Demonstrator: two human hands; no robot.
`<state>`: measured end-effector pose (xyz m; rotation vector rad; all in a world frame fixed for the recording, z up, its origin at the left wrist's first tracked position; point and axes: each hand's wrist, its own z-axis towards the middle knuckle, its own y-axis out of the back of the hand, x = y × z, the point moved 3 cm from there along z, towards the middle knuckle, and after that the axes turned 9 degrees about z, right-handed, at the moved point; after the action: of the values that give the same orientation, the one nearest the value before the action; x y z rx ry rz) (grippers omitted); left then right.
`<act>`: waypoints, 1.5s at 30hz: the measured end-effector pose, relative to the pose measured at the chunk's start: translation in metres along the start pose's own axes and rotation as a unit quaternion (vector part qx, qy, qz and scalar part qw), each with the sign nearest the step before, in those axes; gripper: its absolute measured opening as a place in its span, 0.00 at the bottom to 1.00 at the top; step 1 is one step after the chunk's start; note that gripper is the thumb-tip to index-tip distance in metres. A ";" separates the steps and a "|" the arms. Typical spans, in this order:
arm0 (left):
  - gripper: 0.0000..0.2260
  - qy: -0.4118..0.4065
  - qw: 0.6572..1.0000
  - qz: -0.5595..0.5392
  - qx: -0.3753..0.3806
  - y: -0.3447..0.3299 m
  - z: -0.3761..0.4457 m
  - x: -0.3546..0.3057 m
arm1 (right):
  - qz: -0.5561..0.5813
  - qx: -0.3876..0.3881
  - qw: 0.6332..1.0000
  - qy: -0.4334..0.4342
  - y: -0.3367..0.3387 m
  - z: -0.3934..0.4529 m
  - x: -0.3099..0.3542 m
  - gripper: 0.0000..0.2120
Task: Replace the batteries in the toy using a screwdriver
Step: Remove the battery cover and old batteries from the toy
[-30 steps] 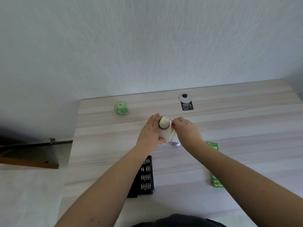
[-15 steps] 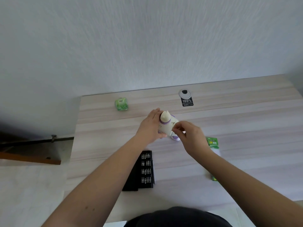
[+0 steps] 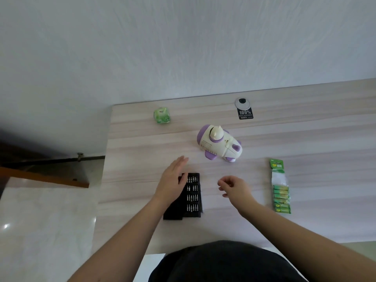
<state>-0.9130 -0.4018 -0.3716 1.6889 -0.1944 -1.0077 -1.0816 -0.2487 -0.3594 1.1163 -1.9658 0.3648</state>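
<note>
We see the rocket-shaped toy (image 3: 219, 144) standing free on the desk (image 3: 305, 139), our flat, relaxed left hand (image 3: 173, 179) over the screwdriver bit case (image 3: 191, 195) nearer us, probably choosing a tool, right hand (image 3: 234, 188) loosely curled, empty, beside the case.

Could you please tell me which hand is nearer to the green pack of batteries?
Right. The right hand hovers just left of the green pack of batteries; the left hand is farther left, over the black screwdriver bit case.
</note>
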 end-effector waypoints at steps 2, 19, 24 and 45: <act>0.26 -0.031 0.997 0.060 0.043 -0.015 -0.024 0.013 | -0.031 -0.005 0.999 -0.006 -0.004 0.005 -0.009 0.04; 0.45 -0.026 0.951 0.214 0.223 -0.034 -0.058 0.045 | -0.234 -0.010 0.972 0.017 -0.045 0.036 -0.035 0.06; 0.46 -0.032 0.946 0.228 0.227 -0.032 -0.058 0.043 | -0.252 -0.006 0.968 0.021 -0.046 0.038 -0.037 0.06; 0.46 -0.041 0.937 0.252 0.237 -0.030 -0.060 0.038 | -0.246 -0.058 0.966 0.046 -0.053 0.034 -0.043 0.07</act>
<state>-0.8584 -0.3694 -0.4151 1.8802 -0.9401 -0.6683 -1.0445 -0.2736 -0.4208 1.4307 -1.5400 0.0335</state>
